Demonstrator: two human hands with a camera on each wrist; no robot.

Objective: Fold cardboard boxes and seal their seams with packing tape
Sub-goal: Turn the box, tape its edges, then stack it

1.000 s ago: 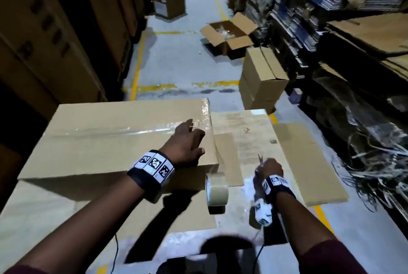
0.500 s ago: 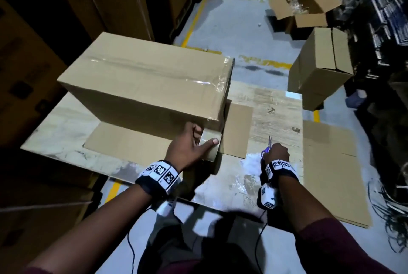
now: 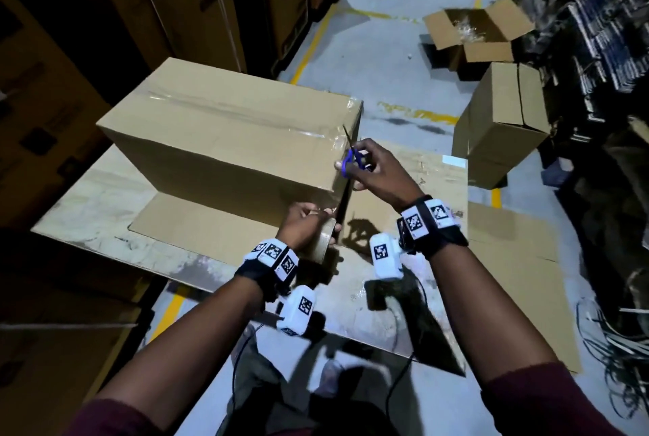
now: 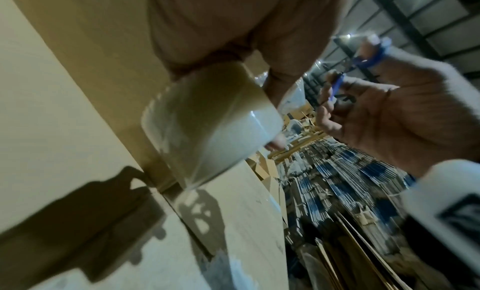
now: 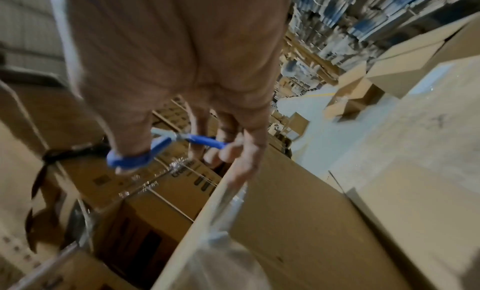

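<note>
A large closed cardboard box (image 3: 224, 133) stands on the work table (image 3: 91, 196), with clear tape along its top seam and over its right end. My left hand (image 3: 305, 225) grips a roll of clear packing tape (image 3: 321, 242) low at the box's near right corner; the tape roll (image 4: 207, 126) fills the left wrist view. My right hand (image 3: 372, 172) holds blue-handled scissors (image 3: 351, 158) at the box's upper right edge, blades pointing up. In the right wrist view the scissors (image 5: 161, 149) hang from thumb and fingers above the taped box edge (image 5: 226, 202).
A flat cardboard sheet (image 3: 196, 225) lies under the box. On the floor to the right stand a closed box (image 3: 498, 126) and an open box (image 3: 474, 35). Tall cartons line the left. Shelving and loose strapping (image 3: 611, 348) crowd the right.
My right hand rose from the table with the scissors to the box's upper right edge. My left hand moved from the box top down to grip the tape roll. The head view shifted.
</note>
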